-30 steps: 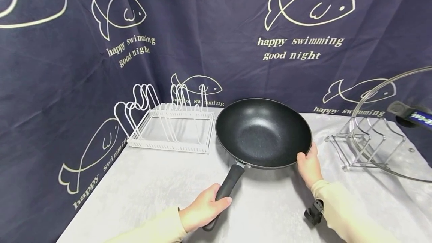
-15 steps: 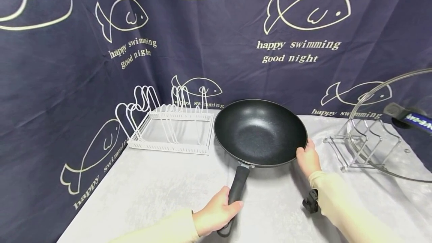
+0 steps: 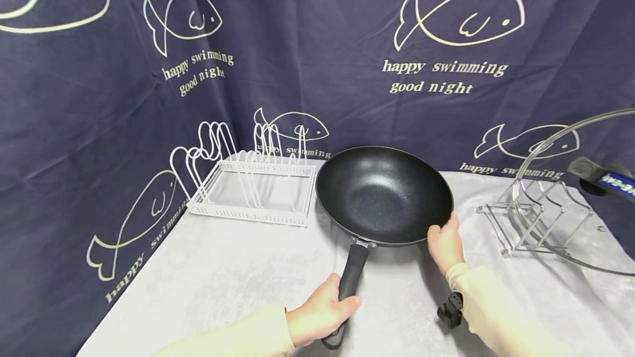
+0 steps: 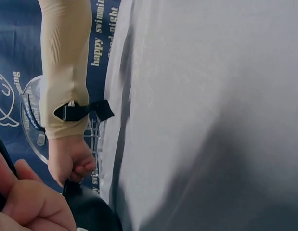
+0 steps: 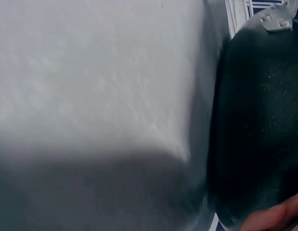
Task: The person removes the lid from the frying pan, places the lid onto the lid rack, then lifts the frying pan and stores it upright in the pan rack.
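Note:
A black wok (image 3: 384,197) with a long black handle stands in the middle of the head view, its inside facing me. Around the handle my left hand (image 3: 321,313) curls its fingers, thumb on top. My right hand (image 3: 445,241) pinches the wok's rim at the lower right, thumb on the near side. In the left wrist view, the left hand (image 4: 33,207) fills the lower left corner, with the right hand (image 4: 71,159) farther off. The right wrist view shows the wok's dark underside (image 5: 259,115) and a right fingertip (image 5: 271,219); most of that hand is hidden.
A white wire rack (image 3: 248,216) with upright loops stands left of the wok. To the right, a chrome wire rack (image 3: 538,244) holds a glass lid (image 3: 528,153) with a dark knob. A dark blue fish-print curtain (image 3: 347,43) hangs behind the grey cloth-covered table (image 3: 238,269).
The wok's handle has swung to the right, and my left hand has moved right with it. My right hand sits slightly lower and farther left along the rim.

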A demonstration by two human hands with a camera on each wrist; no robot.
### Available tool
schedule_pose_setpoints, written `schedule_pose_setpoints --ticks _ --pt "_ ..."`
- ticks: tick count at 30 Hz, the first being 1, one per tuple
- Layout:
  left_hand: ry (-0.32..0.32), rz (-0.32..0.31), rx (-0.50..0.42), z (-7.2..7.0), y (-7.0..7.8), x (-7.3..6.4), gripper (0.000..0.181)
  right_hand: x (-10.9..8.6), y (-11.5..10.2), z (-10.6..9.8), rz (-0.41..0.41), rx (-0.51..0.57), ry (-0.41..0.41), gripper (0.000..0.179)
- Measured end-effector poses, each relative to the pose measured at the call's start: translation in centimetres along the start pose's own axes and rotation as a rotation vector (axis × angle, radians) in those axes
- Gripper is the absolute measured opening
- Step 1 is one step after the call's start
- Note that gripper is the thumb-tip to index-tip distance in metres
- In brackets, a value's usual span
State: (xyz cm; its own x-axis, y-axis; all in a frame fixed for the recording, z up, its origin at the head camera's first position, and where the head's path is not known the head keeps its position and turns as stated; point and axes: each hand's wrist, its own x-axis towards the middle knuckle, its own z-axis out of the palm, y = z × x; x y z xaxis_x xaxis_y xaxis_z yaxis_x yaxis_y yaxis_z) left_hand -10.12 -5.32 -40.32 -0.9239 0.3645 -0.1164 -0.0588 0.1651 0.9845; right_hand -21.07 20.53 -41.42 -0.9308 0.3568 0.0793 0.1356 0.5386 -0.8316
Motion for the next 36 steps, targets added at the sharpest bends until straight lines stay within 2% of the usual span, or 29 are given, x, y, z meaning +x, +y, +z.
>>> schedule_pose_setpoints --ticks 6,13,19,29,36 --pt "0.014 -0.003 -0.029 0.4 0.1 1.0 0.017 1.3 -0.2 -0.1 0.002 -0.014 -0.023 0.062" --pt "0.003 -0.007 -0.071 1.7 0.4 1.9 0.019 3.1 -0.3 0.0 0.019 -0.060 -0.060 0.061" --pt "0.006 -0.032 -0.087 2.2 0.7 2.6 0.021 3.9 -0.3 0.1 0.026 -0.029 -0.033 0.059" --pt "-0.014 -0.057 -0.118 3.1 1.1 2.9 0.021 3.8 -0.4 -0.2 0.015 -0.015 0.032 0.055" --pt "-0.027 -0.076 -0.134 3.6 1.1 2.5 0.022 2.6 -0.2 0.9 -0.017 0.022 0.020 0.058"
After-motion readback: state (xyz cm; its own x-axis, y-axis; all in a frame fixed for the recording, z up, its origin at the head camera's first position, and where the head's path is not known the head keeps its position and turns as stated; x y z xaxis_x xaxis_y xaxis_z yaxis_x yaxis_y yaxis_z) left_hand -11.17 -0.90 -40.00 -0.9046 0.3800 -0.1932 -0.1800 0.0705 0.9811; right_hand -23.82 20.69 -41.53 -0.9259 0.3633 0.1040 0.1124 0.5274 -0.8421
